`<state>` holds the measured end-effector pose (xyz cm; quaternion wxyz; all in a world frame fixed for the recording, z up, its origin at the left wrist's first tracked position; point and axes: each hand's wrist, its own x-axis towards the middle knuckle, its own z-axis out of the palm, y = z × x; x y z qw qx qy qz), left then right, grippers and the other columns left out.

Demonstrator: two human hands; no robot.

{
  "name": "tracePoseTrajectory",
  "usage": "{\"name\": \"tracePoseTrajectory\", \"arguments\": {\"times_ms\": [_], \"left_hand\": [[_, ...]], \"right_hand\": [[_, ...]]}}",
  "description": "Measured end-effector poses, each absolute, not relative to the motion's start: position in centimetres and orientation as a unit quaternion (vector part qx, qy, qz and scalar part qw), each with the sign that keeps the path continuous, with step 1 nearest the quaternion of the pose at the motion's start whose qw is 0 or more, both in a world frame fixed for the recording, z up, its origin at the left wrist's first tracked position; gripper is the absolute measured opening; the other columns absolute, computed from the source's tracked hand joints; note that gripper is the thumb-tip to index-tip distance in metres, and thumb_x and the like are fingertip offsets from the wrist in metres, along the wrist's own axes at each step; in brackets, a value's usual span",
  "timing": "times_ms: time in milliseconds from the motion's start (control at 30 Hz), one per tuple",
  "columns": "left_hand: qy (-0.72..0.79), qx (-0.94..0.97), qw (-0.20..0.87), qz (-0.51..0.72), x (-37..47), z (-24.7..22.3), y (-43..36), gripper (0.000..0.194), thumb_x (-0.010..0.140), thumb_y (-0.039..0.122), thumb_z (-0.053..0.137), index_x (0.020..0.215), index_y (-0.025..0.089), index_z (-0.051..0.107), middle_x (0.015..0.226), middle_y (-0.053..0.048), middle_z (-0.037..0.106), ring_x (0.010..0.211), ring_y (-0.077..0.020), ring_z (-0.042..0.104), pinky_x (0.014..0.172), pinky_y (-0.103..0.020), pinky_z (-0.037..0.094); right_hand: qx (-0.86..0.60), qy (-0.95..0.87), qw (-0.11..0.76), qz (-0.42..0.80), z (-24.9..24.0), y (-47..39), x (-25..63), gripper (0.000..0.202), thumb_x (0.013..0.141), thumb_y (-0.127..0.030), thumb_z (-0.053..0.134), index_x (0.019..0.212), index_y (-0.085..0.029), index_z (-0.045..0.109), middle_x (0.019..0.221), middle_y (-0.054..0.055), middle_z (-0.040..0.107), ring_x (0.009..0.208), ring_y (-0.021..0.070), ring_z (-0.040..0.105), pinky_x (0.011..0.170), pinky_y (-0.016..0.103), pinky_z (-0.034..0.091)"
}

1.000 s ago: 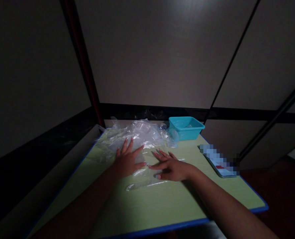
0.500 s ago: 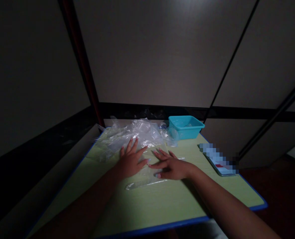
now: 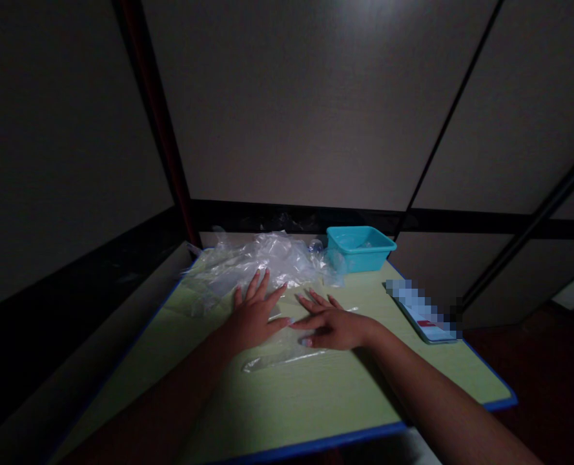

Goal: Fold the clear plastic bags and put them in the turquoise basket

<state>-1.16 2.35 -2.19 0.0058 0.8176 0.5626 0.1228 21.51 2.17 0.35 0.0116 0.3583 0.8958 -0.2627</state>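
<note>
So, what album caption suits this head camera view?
Left hand and right hand, fingers spread, over clear plastic on a green table, a blue tub beyond.

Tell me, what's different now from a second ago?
The left hand has shifted a little to the right, toward the right hand; its fingers look spread. I see nothing taken hold of or let go. The right hand, the flat clear plastic under it, the crumpled plastic heap and the turquoise basin look unchanged.

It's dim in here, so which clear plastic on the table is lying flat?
The clear sheet under the right hand; the plastic heap beyond it is crumpled.
</note>
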Motion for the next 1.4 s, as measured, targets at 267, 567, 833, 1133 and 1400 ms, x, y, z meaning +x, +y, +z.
{"name": "tracePoseTrajectory", "arguments": {"times_ms": [267,567,833,1133,1400], "left_hand": [[0.576,0.812,0.031,0.092,-1.7,-2.1,2.8,0.093,0.060,0.059,0.067,0.139,0.034,0.025,0.150,-0.013,-0.004,0.135,-0.0355,-0.007,0.098,-0.063,0.013],[0.596,0.801,0.028,0.050,-2.3,-1.3,3.0,0.112,0.045,0.064,0.072,0.140,0.036,0.019,0.149,-0.015,-0.009,0.133,-0.0383,-0.012,0.092,-0.071,0.004],[0.608,0.792,0.038,0.048,-2.4,-0.9,2.6,0.109,0.048,0.065,0.072,0.139,0.035,0.021,0.150,-0.013,-0.007,0.133,-0.0420,-0.010,0.093,-0.070,0.002],[0.601,0.796,0.026,0.067,-2.4,-1.1,2.8,0.109,0.047,0.062,0.073,0.139,0.035,0.023,0.150,-0.012,-0.007,0.133,-0.0415,-0.010,0.094,-0.069,0.003],[0.605,0.794,0.019,0.058,-2.3,-0.9,2.7,0.110,0.048,0.063,0.072,0.140,0.031,0.021,0.149,-0.014,-0.006,0.134,-0.0385,-0.008,0.097,-0.066,0.004]], "right_hand": [[0.359,0.895,0.013,-0.265,0.5,2.2,21.5,0.054,0.080,-0.053,0.053,0.131,-0.042,0.038,0.149,-0.002,-0.006,0.135,0.0274,-0.013,0.102,0.056,-0.007],[0.361,0.893,0.020,-0.267,0.3,2.3,21.6,0.054,0.080,-0.056,0.051,0.131,-0.044,0.037,0.149,-0.003,-0.005,0.134,0.0282,-0.014,0.102,0.056,-0.007],[0.354,0.900,-0.011,-0.256,0.4,2.2,21.6,0.055,0.081,-0.055,0.049,0.133,-0.041,0.036,0.150,-0.001,-0.002,0.135,0.0278,-0.010,0.103,0.055,-0.004],[0.338,0.920,-0.024,-0.196,0.5,1.4,20.5,0.063,0.081,-0.058,0.048,0.137,-0.037,0.029,0.150,0.002,-0.003,0.136,0.0286,-0.008,0.102,0.058,-0.001],[0.316,0.930,0.010,-0.186,0.6,0.6,19.9,0.084,0.078,-0.065,0.044,0.143,-0.019,0.016,0.148,0.011,-0.004,0.135,0.0296,-0.009,0.104,0.057,-0.002]]}}
